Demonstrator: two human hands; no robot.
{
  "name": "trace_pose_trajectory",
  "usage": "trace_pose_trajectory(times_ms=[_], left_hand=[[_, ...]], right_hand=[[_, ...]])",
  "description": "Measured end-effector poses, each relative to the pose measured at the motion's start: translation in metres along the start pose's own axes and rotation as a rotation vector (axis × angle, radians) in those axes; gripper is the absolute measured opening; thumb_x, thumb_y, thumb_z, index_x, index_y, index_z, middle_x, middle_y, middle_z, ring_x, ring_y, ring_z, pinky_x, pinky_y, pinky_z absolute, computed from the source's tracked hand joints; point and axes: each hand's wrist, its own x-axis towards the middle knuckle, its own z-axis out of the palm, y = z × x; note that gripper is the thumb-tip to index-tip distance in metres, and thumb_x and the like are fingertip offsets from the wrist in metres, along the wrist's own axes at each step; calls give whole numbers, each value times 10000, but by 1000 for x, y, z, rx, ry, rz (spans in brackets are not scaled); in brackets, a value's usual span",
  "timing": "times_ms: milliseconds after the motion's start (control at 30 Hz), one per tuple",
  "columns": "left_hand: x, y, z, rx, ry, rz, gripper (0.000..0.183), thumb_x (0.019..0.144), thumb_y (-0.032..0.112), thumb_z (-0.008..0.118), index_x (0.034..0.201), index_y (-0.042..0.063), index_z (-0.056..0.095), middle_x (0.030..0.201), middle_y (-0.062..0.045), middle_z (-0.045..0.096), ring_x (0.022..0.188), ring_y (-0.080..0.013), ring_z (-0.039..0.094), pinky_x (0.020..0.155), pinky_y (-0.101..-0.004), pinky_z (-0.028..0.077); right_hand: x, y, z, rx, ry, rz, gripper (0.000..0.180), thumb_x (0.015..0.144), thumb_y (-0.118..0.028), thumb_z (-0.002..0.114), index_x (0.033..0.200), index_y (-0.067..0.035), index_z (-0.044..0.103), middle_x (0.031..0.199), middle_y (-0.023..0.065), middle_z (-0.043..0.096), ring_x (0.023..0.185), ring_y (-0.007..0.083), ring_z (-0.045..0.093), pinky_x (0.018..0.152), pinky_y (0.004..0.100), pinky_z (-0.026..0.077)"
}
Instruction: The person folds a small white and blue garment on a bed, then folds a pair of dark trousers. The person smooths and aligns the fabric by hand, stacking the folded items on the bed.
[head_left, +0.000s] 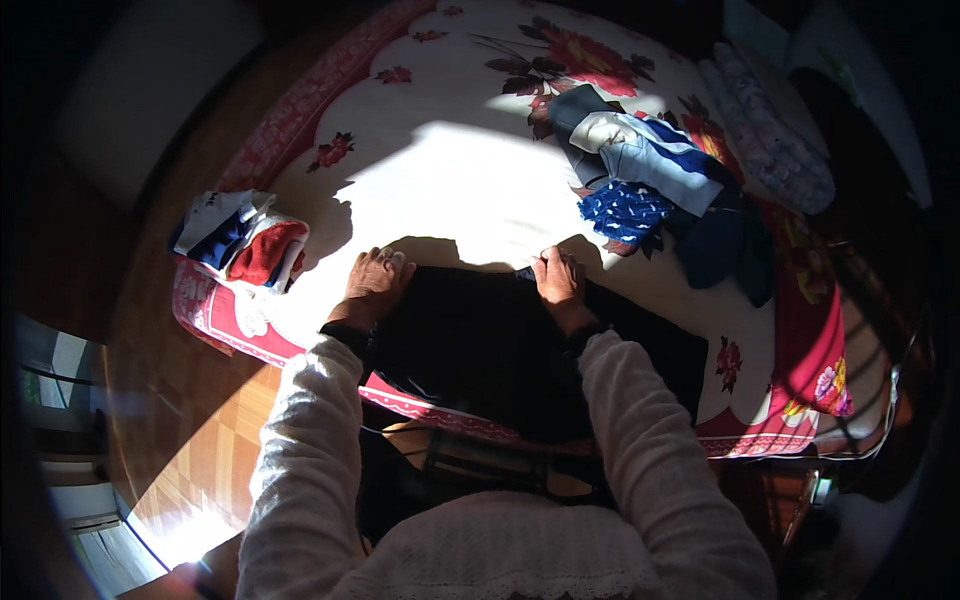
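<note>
A black garment (465, 337) is spread over the near edge of a bed. Its kind cannot be told, as its folds are lost in the dark. My left hand (377, 276) has its fingers curled over the garment's far left corner. Along the same far edge, further right, my right hand (559, 279) pinches the cloth with bent fingers. Between my hands the far edge runs nearly straight, and the rest of the cloth reaches right past my right forearm and hangs toward me.
A floral bed sheet (390, 112) with a red border covers the bed. Folded clothes (251, 244) sit at its left edge. A pile of blue, grey and white clothes (652, 161) lies at the right, near a rolled quilted bundle (780, 135). A white cable (889, 405) runs past the right corner.
</note>
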Motion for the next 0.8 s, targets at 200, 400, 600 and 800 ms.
trace_pose_trajectory(times_ms=[200, 400, 600, 800], left_hand=[[-1, -6, -5, -6, -47, -48, 400, 1020, 380, 389, 1058, 42, 601, 948, -165, 705, 893, -338, 681, 786, -444, 533], [5, -12, 7, -66, -88, -86, 278, 999, 325, 446, 1023, 72, 558, 1005, -171, 680, 924, -348, 660, 815, -462, 516], [-39, 34, 11, 109, 152, -37, 681, 896, 284, 595, 1479, 83, 306, 1523, -253, 274, 1440, -410, 220, 1165, -558, 147], [-83, 61, 26, 90, 5, -15, 800, 891, 426, 590, 1538, 121, 233, 1578, -226, 193, 1479, -387, 138, 1177, -572, 73]], right_hand=[[-1, 6, -12, -41, -25, -9, 272, 985, -338, 500, 985, -69, 539, 858, 159, 689, 813, 380, 664, 692, 495, 505], [5, 7, -15, -5, -122, 20, 261, 973, -327, 527, 1024, -71, 528, 893, 166, 685, 819, 363, 666, 706, 472, 506], [-30, -36, -37, 33, 100, -322, 650, 926, -370, 587, 1430, -8, 395, 1441, 291, 366, 1320, 444, 382, 1095, 533, 295], [-93, -36, -43, -44, -253, -337, 820, 908, -559, 531, 1478, -7, 323, 1543, 262, 248, 1452, 404, 202, 1171, 538, 170]])
